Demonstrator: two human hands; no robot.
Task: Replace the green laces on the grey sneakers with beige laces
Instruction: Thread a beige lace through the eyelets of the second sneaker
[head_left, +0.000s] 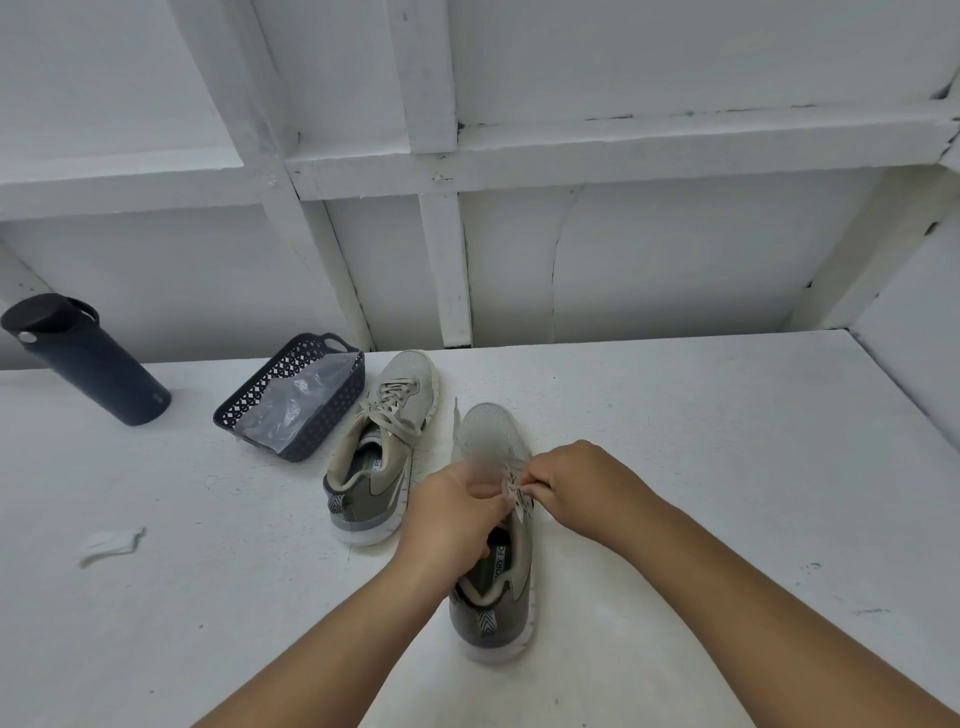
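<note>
Both our forearms reach in from the bottom edge and meet over the near grey sneaker (498, 587), which sits heel toward us on the white table (727, 467). Our left hand (452, 514) is curled in, fingers pinched on the beige lace (511, 491) at the eyelets. Our right hand (582, 483) mirrors it — knuckles up, fingertips closed on the same lace from the other side. A loose lace end trails off past the toe. The second sneaker (379, 447) rests just to the left, already laced in beige — beside a dark basket (291, 395) and a black bottle (83, 358).
</note>
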